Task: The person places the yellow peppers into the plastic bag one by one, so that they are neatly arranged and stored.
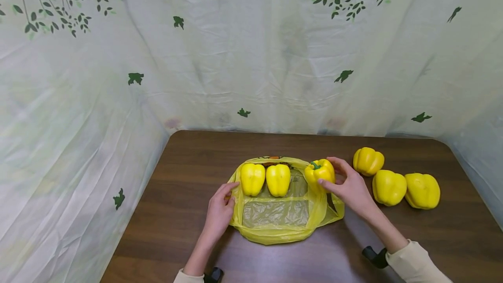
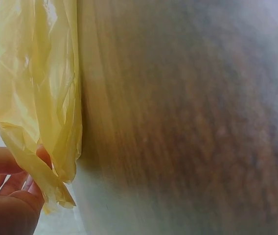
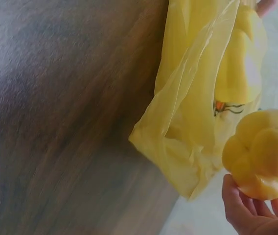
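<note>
A yellow plastic bag lies spread on the table with its mouth wide, and two yellow bell peppers sit side by side in it toward the back. My left hand pinches the bag's left rim; in the left wrist view a fold of yellow plastic runs between thumb and fingers. My right hand grips another yellow bell pepper with a green stem, over the bag's right rim. That held pepper shows its lobed end in the right wrist view, beside the bag's hanging corner.
Three more yellow bell peppers stand in a group right of my right hand: one at the back, one in the middle and one at the far right. The brown wooden table meets a leaf-printed curtain behind it.
</note>
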The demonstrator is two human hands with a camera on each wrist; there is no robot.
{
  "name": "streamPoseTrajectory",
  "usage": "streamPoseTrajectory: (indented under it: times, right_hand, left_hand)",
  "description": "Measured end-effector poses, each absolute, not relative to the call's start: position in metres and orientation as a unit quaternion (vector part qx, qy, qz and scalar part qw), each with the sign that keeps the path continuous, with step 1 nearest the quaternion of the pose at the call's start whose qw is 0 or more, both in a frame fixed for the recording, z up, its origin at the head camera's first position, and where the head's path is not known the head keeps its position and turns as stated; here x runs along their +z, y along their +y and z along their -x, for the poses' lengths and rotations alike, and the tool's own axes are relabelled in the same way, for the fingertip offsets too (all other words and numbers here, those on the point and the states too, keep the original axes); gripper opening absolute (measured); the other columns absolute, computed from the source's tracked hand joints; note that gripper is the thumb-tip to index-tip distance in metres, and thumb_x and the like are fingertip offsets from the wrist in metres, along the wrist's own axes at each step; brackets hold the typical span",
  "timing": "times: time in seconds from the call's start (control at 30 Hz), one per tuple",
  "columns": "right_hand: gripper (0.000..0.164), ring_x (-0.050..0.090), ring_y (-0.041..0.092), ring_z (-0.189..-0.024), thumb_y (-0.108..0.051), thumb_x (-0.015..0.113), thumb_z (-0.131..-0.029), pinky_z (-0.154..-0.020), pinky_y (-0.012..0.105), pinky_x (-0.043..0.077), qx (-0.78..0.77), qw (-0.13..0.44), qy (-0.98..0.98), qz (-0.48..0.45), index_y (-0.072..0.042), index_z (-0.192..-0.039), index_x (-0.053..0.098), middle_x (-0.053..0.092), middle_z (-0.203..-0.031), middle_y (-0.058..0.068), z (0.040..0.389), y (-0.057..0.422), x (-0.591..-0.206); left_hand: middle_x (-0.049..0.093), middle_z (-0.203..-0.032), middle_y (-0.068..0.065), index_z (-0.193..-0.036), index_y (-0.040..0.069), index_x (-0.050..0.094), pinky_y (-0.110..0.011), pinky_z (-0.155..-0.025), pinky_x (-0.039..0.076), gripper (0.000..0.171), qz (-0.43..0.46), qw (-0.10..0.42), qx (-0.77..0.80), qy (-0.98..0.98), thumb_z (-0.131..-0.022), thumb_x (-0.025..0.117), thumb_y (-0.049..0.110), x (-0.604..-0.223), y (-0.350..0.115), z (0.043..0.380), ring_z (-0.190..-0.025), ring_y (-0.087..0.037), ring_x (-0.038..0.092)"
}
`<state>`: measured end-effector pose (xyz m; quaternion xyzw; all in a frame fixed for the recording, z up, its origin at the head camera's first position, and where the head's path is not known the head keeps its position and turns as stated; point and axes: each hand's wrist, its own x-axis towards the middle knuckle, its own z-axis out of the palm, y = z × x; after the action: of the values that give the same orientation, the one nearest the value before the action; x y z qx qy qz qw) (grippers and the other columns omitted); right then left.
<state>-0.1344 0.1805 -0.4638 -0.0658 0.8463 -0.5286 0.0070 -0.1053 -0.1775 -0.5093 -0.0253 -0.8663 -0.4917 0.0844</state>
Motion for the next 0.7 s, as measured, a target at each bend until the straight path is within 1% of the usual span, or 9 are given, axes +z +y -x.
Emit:
streamPoseTrajectory:
  times: [0.07,0.17,0.3,0.5,0.7]
  right_hand:
    - [0.073,0.054,0.029,-0.118,-0.033,0.076,-0.086,-0.087,0.031,0.052,-0.532,0.010,0.844,0.070,-0.008,-0.145,0.041,0.051,-0.136,0.014,0.134,0.178,-0.464]
    - [0.073,0.053,0.030,-0.120,-0.032,0.076,-0.087,-0.091,0.038,0.051,-0.538,0.014,0.839,0.074,-0.006,-0.145,0.041,0.051,-0.137,0.014,0.134,0.175,-0.464]
    - [0.072,0.053,0.033,-0.120,-0.036,0.074,-0.088,-0.090,0.044,0.051,-0.530,0.021,0.845,0.067,-0.007,-0.145,0.042,0.052,-0.137,0.015,0.133,0.169,-0.465]
    - [0.071,0.055,0.037,-0.117,-0.043,0.073,-0.087,-0.086,0.046,0.052,-0.516,0.036,0.854,0.055,-0.011,-0.144,0.045,0.054,-0.136,0.017,0.133,0.160,-0.467]
    - [0.075,0.056,0.037,-0.115,-0.048,0.073,-0.085,-0.086,0.046,0.053,-0.500,0.041,0.863,0.048,-0.008,-0.143,0.046,0.053,-0.135,0.020,0.136,0.153,-0.474]
  left_hand:
    - [0.064,-0.114,-0.003,-0.121,0.007,0.068,-0.038,-0.079,0.050,0.043,0.025,0.084,-0.491,-0.867,-0.086,0.057,-0.015,-0.509,-0.178,0.105,-0.090,-0.021,0.054]
    - [0.064,-0.114,-0.003,-0.121,0.008,0.068,-0.037,-0.079,0.050,0.043,0.025,0.083,-0.489,-0.868,-0.086,0.057,-0.015,-0.509,-0.178,0.105,-0.090,-0.021,0.054]
    - [0.065,-0.113,-0.002,-0.120,0.007,0.068,-0.035,-0.078,0.050,0.043,0.024,0.086,-0.486,-0.869,-0.086,0.057,-0.015,-0.510,-0.178,0.105,-0.089,-0.021,0.054]
    - [0.065,-0.112,-0.002,-0.119,0.007,0.069,-0.034,-0.077,0.049,0.043,0.029,0.091,-0.483,-0.870,-0.085,0.057,-0.016,-0.511,-0.179,0.106,-0.089,-0.021,0.055]
    - [0.065,-0.113,-0.002,-0.120,0.007,0.069,-0.036,-0.078,0.050,0.043,0.028,0.087,-0.487,-0.869,-0.085,0.057,-0.015,-0.510,-0.179,0.106,-0.089,-0.020,0.055]
